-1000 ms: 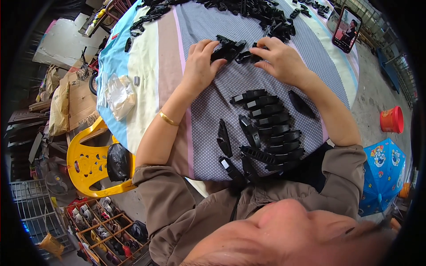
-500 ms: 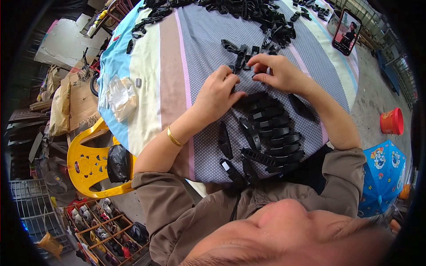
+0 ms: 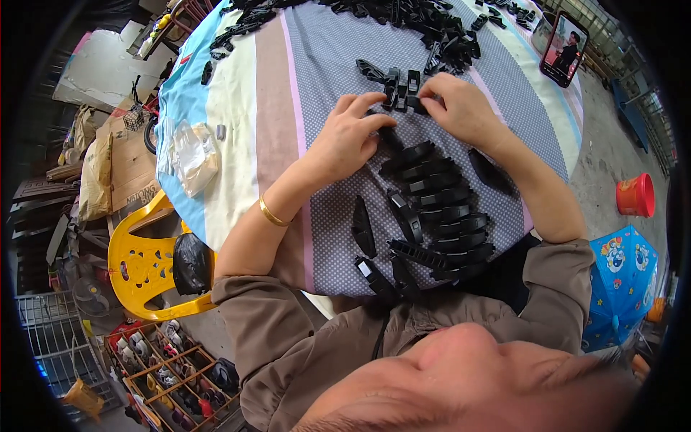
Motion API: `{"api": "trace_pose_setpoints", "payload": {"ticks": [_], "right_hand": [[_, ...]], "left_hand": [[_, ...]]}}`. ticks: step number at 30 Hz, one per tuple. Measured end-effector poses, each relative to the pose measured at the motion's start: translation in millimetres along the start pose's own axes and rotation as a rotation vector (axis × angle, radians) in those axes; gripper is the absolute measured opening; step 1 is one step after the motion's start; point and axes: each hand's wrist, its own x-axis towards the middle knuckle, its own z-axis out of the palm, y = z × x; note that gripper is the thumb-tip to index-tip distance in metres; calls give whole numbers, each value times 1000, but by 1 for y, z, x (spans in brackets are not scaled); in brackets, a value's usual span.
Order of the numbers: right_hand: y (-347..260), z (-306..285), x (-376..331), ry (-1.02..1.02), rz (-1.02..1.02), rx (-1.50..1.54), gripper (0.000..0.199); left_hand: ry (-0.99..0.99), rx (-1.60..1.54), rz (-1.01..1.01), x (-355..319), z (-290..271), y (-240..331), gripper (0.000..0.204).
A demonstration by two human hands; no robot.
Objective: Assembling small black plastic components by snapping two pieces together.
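My left hand [image 3: 344, 138] and my right hand [image 3: 461, 108] meet over a small cluster of black plastic parts [image 3: 399, 85] on the dotted grey tablecloth [image 3: 324, 50]. Each hand's fingertips pinch one of these parts; exactly how the left fingers grip is partly hidden. Just in front of the hands lies a neat row of stacked black parts [image 3: 440, 203], with a few single ones [image 3: 362, 227] beside it. A gold bangle [image 3: 271, 214] circles my left wrist.
A big heap of black parts [image 3: 432, 25] fills the table's far side. A phone [image 3: 563, 49] stands at the far right, a clear plastic bag [image 3: 193, 153] lies left. Beside the table: yellow chair [image 3: 140, 268], red bucket [image 3: 635, 196], blue umbrella [image 3: 625, 277], shoe rack [image 3: 169, 371].
Both hands came nearer, to the far end of the stacked row, with black parts, then drew back slightly to the small cluster. The row looks one part longer.
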Motion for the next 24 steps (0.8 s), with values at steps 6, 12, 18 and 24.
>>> {"api": "trace_pose_setpoints", "payload": {"ticks": [6, 12, 18, 24], "right_hand": [[-3, 1, 1, 48, -220, 57, 21], [-4, -7, 1, -8, -242, 65, 26], [-16, -14, -1, -117, -361, -18, 18], [-16, -1, 4, -137, -457, 74, 26]], "left_hand": [[34, 36, -152, -5, 3, 2, 26], [190, -79, -244, -2, 6, 11, 25], [62, -176, -337, -3, -5, 6, 20], [106, -165, -226, 1, 7, 6, 18]]}}
